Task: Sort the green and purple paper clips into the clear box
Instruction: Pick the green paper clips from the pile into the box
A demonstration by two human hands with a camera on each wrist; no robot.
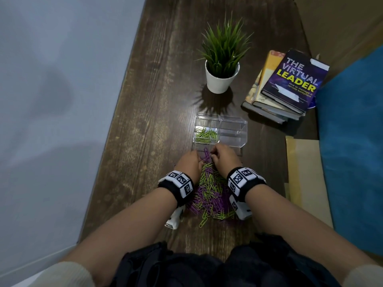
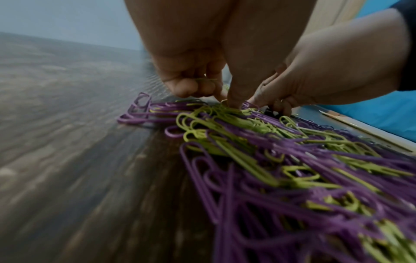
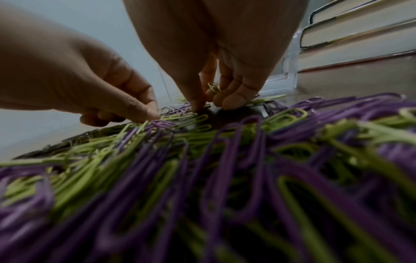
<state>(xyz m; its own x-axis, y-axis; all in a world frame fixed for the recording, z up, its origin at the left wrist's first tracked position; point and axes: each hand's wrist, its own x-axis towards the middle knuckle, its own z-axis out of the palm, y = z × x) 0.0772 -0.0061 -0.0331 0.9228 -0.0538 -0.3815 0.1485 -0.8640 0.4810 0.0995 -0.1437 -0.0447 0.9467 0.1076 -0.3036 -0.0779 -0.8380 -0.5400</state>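
A heap of green and purple paper clips point(image 1: 209, 193) lies on the dark wooden table point(image 1: 157, 121), between my wrists. Just beyond it stands the clear box point(image 1: 234, 132) with two compartments; the left one holds green clips point(image 1: 207, 134), the right one looks bare. My left hand point(image 1: 198, 161) sits at the heap's far end, its curled fingers point(image 2: 191, 89) holding green clips while a fingertip presses into the heap. My right hand point(image 1: 212, 156) is close beside it, keeping green clips point(image 3: 213, 87) in its curled fingers and pinching at the heap with thumb and forefinger.
A potted plant in a white pot point(image 1: 222, 77) stands behind the box. A stack of books point(image 1: 290, 85) lies at the back right. Yellow envelopes point(image 1: 304, 172) and a blue cushion point(image 1: 352, 141) lie at the right. The table's left edge runs along a pale wall.
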